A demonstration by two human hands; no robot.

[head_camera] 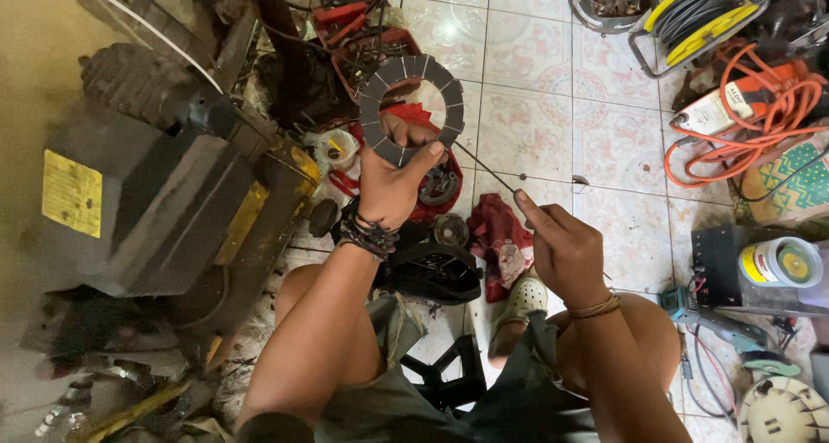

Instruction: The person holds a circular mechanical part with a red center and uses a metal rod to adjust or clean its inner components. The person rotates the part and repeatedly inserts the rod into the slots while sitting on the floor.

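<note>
While left hand grips grey ring disc | right hand pinches thin rod | yellow label far left

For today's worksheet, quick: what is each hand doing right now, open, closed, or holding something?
Left hand: closed on a grey segmented ring, held up.
Right hand: closed, pinching a thin metal rod whose tip points toward the ring.
</note>
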